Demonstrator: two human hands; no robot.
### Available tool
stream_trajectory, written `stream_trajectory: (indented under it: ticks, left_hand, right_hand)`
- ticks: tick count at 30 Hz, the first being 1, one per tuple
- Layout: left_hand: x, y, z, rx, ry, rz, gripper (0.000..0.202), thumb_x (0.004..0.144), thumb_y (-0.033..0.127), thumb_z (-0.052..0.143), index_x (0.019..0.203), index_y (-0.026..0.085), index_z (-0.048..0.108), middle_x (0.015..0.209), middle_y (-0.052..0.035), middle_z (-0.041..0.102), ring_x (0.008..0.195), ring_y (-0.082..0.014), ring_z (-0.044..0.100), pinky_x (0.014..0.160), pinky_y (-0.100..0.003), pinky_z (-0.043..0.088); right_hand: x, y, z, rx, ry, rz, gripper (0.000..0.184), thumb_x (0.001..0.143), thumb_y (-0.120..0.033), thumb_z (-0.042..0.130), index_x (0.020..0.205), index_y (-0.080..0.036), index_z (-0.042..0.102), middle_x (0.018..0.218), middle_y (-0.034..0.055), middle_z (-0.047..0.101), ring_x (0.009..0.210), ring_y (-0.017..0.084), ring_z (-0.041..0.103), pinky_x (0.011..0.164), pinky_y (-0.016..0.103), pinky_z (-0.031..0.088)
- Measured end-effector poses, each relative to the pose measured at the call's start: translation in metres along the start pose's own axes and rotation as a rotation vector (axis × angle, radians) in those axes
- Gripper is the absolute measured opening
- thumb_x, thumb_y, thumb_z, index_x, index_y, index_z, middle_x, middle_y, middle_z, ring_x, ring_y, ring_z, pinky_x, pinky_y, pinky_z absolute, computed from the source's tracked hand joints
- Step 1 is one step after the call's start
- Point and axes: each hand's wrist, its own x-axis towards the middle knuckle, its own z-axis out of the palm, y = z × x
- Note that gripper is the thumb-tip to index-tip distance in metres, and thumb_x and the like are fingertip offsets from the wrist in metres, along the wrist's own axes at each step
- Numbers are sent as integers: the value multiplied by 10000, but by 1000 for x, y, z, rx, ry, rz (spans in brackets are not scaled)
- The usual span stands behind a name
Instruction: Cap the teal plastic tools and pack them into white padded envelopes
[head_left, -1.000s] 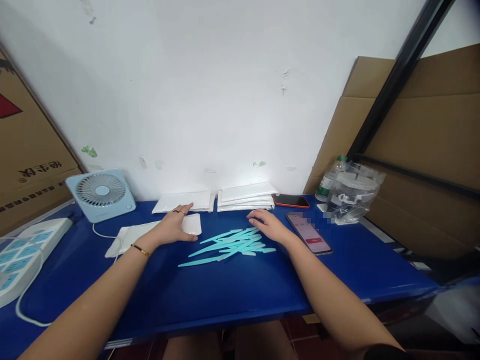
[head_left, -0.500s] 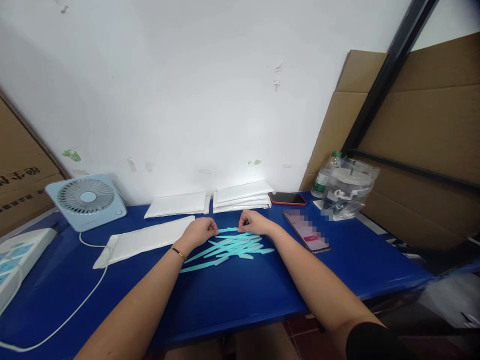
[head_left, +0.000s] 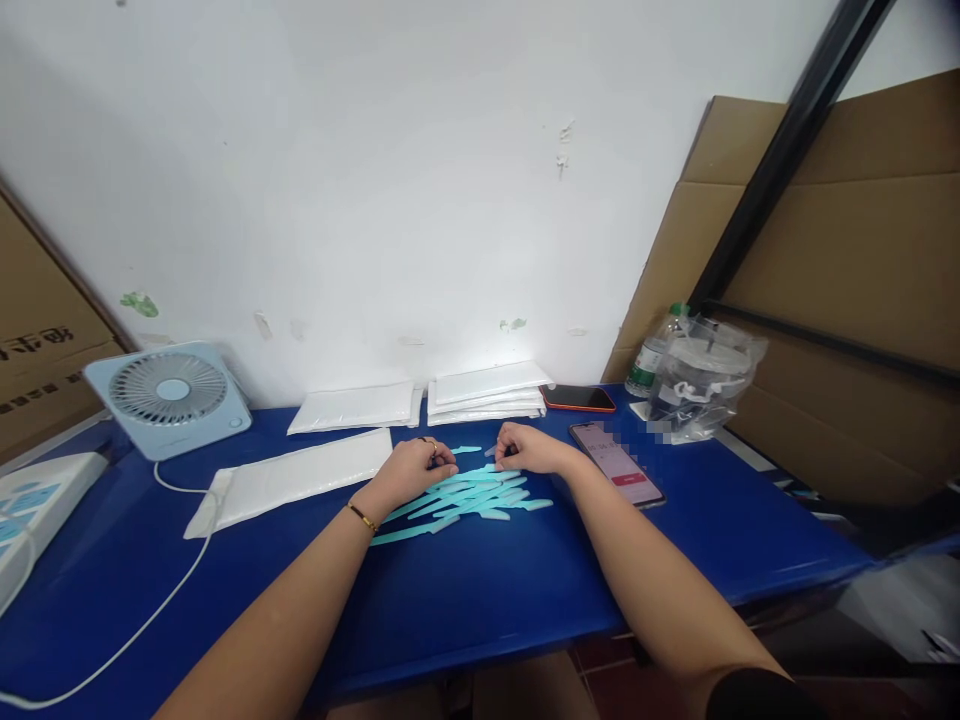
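Note:
A loose pile of several thin turquoise plastic sticks (head_left: 465, 495) lies in the middle of the blue table (head_left: 480, 590). My left hand (head_left: 409, 470) rests on the pile's left upper edge, fingers curled in a pinch on a stick. My right hand (head_left: 529, 450) sits at the pile's upper right, fingers curled and pinching the end of a turquoise stick. One short stick piece lies between the two hands. A flat white padded bag (head_left: 292, 478) lies left of my left hand.
Two stacks of white bags (head_left: 487, 392) lie against the wall. A pale blue fan (head_left: 169, 395) with a white cable and a power strip (head_left: 30, 505) stand at left. Two phones (head_left: 615, 465) and a bagged bottle (head_left: 694, 385) lie at right, with cardboard behind.
My left hand left the white bag and moved right onto the sticks. Both hands went from flat and open to pinching at the top of the pile.

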Motion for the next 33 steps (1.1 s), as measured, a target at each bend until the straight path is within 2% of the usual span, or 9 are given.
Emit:
stream_trajectory:
  ticks: [5, 9, 12, 15, 18, 23, 25, 27, 33]
  left_hand:
    - [1, -6, 0, 49, -81, -57, 273, 763, 449, 525, 721, 224, 675, 711, -32, 653, 608, -181, 557, 544, -273, 351]
    - [2, -11, -5, 130, 21, -46, 249, 800, 374, 493, 674, 216, 639, 780, -38, 675, 662, -189, 579, 584, -281, 360]
    - [2, -10, -6, 159, 74, -27, 247, 819, 399, 482, 761, 233, 655, 795, -32, 679, 690, -195, 586, 606, -282, 365]
    - [4, -7, -7, 197, 45, -11, 249, 812, 423, 499, 806, 240, 667, 817, -20, 681, 712, -185, 588, 619, -273, 370]
    - [6, -9, -7, 259, 30, -60, 224, 809, 381, 503, 781, 234, 669, 808, -8, 684, 727, -171, 592, 626, -264, 370]
    - [6, -14, -9, 321, 40, -86, 191, 794, 363, 529, 868, 254, 667, 832, 1, 682, 801, -182, 597, 662, -271, 378]
    - [4, -11, -9, 330, 71, -66, 213, 779, 372, 551, 925, 254, 652, 858, -4, 675, 829, -189, 592, 683, -277, 383]
    - [1, -3, -9, 318, 77, -47, 225, 779, 404, 549, 895, 245, 656, 865, -12, 669, 830, -191, 588, 687, -280, 387]
    - [-2, 11, -3, 221, -92, -10, 267, 751, 482, 566, 782, 239, 672, 803, 0, 673, 765, -172, 595, 634, -249, 385]
  right_hand:
    - [11, -7, 14, -82, 94, -107, 114, 770, -289, 634, 791, -180, 660, 898, 25, 530, 771, 131, 526, 653, 231, 417]
    - [15, -5, 11, -96, 157, -99, 86, 781, -252, 628, 777, -171, 657, 885, 26, 507, 761, 127, 509, 666, 241, 413]
    - [15, -3, 10, -49, 188, -67, 99, 793, -255, 617, 784, -168, 661, 880, 22, 484, 737, 121, 503, 658, 243, 412]
    - [17, -3, 11, -23, 206, -85, 96, 794, -259, 616, 781, -175, 660, 874, 16, 474, 730, 116, 494, 660, 240, 405]
    - [20, 0, 12, -24, 211, -85, 89, 790, -253, 619, 763, -177, 658, 865, 13, 475, 716, 110, 487, 651, 234, 395]
    - [16, 10, 3, -14, 243, 5, 97, 731, -259, 682, 736, -168, 650, 875, 14, 506, 663, 100, 468, 597, 226, 376]
    - [10, 11, -2, -11, 227, 16, 117, 722, -285, 690, 745, -174, 661, 885, 16, 510, 659, 100, 467, 588, 226, 375]
    - [4, 10, -7, -14, 171, 8, 137, 716, -316, 695, 757, -187, 676, 889, 17, 511, 688, 110, 484, 603, 227, 384]
    - [-2, 3, -5, -63, -3, 12, 181, 658, -342, 735, 748, -189, 701, 929, 26, 516, 729, 126, 510, 630, 234, 402]
